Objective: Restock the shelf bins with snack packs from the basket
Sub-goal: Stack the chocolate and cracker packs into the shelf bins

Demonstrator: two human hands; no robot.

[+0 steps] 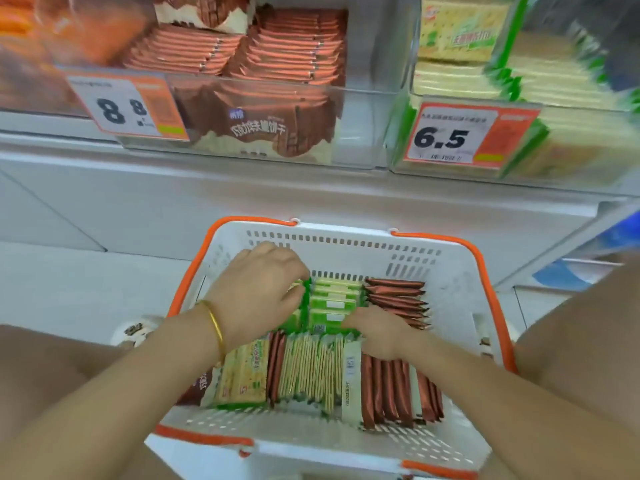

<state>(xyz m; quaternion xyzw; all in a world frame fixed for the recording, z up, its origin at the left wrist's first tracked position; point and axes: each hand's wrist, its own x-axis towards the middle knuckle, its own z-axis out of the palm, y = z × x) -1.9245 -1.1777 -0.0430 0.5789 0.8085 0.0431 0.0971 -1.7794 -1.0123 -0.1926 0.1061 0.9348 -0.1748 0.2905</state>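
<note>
A white basket (346, 242) with orange handles sits below me, full of snack packs standing on edge. Green cracker packs (334, 301) fill its middle, and brown chocolate packs (394, 294) lie to their right. My left hand (258, 292), with a gold bangle on the wrist, curls its fingers round the left side of the green stack. My right hand (379, 332) grips the same stack from the right. More green packs (311, 368) and brown packs (388, 389) line the near row. Above, a clear shelf bin (360, 133) holds brown packs and another bin (401, 133) holds green cracker packs.
Price tags reading 8.8 (126, 107) and 6.5 (464, 136) hang on the bin fronts. A white shelf ledge (242, 188) runs between the bins and the basket. Orange packs (69, 36) fill a bin at the far left.
</note>
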